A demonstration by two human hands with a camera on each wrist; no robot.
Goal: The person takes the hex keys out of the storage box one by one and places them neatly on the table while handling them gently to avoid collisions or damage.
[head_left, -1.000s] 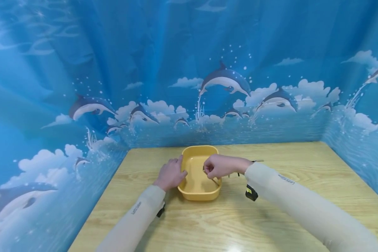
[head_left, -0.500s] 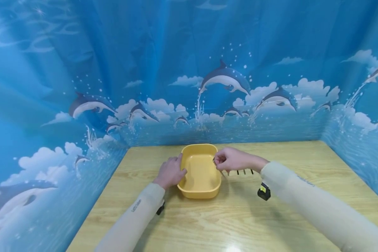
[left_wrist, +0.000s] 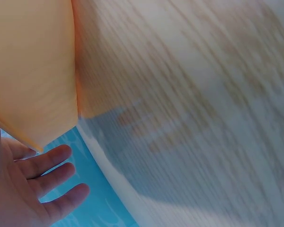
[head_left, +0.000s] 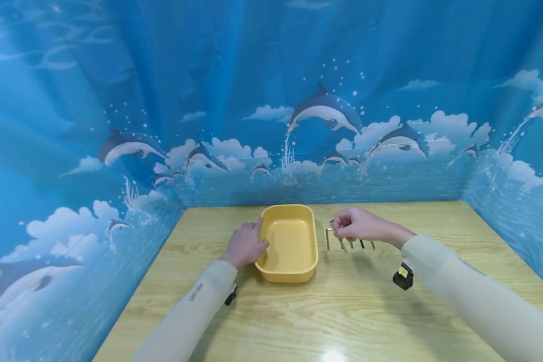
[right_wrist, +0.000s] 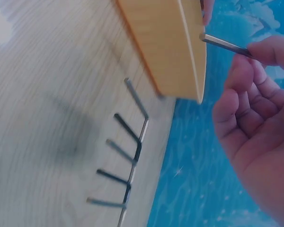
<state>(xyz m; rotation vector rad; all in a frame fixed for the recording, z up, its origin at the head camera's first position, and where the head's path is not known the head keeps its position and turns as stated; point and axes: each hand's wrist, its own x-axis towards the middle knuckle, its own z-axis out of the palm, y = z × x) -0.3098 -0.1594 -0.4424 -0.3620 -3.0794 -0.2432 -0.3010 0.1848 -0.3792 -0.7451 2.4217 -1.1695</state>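
My left hand (head_left: 245, 245) holds the left rim of a yellow plastic basin (head_left: 287, 277), thumb over the edge. In the left wrist view its other fingers (left_wrist: 52, 161) spread loosely outside the wall. To the right of the basin, my right hand (head_left: 359, 224) pinches a metal hex key (right_wrist: 225, 45) between thumb and fingertips; its long end slants down in the head view. Below that hand, several L-shaped hex keys (right_wrist: 137, 99) lie in a row on the table, some silver and some dark. The basin's inside shows bare yellow plastic.
The light wood-grain table (head_left: 276, 317) ends at a blue curtain (head_left: 235, 191) printed with dolphins, which runs behind it and along both sides. A black wrist camera (head_left: 403, 276) hangs under the right sleeve.
My right hand has moved right with the hex key, from over the basin to above the row of keys, more of which now show. The left hand stays at the rim.
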